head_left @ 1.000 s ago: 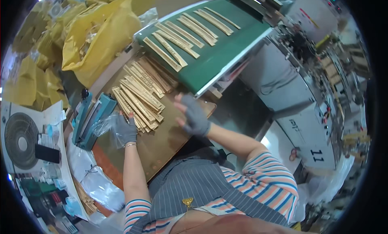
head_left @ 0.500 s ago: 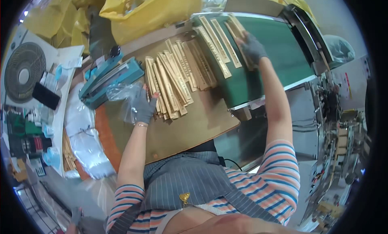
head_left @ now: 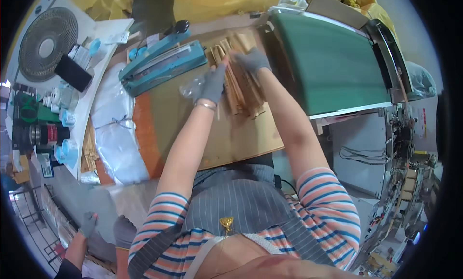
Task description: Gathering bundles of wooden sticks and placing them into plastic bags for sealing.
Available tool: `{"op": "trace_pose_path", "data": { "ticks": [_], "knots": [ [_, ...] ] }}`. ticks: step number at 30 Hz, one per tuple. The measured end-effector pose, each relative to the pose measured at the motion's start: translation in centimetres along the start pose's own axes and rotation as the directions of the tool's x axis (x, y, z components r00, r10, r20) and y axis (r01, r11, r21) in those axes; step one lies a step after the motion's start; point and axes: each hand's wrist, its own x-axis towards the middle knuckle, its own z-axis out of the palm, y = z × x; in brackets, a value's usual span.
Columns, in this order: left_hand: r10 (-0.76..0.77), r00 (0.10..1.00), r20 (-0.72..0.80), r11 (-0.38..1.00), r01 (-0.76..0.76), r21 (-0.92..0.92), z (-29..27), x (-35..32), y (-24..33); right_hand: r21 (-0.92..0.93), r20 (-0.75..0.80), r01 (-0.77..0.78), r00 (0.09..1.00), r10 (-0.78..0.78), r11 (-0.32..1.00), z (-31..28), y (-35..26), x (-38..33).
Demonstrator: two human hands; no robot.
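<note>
On the brown board lies a loose pile of slim tan packets, long and narrow like wrapped chopsticks. My left hand, in a grey glove with bare fingertips showing, presses against the pile's left side. At its upper right, my right hand, gloved the same way, is closed over the packets. Motion smears its fingers and the packets' far ends. A crumpled clear plastic bag sits beside my left hand, partly behind it.
A blue bar-shaped sealer stands left of the pile. The green conveyor belt lies to the right. Farther left are clear plastic sleeves, a fan and a dark phone. Another person's gloved hands show at lower left.
My right hand has come left from the green belt to the pile, and the packets have gone from the belt. My hands are closer together around the pile. The view has shifted.
</note>
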Motion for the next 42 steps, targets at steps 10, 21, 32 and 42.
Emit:
{"op": "trace_pose_path", "data": {
  "ticks": [10,21,32,42],
  "knots": [
    [0.057,0.986,0.157,0.995,-0.043,-0.094,-5.1,-8.3,5.8,0.962,0.199,-0.128,0.932,-0.303,0.24,3.9,-3.2,-11.9],
    [0.591,0.722,0.361,0.751,-0.655,0.082,-9.0,-15.9,5.4,0.935,0.005,0.264,0.659,-0.752,0.238,-1.1,-6.2,-21.0],
    [0.265,0.862,0.432,0.949,-0.314,0.044,-9.0,-20.3,8.0,0.917,-0.04,0.242,0.848,-0.529,0.318,-2.0,-10.1,-27.9],
    [0.34,0.906,0.251,0.887,-0.22,-0.406,-6.5,-21.4,2.5,0.956,0.287,-0.197,0.454,-0.844,0.219,2.5,-6.1,-19.9]
  ]
}}
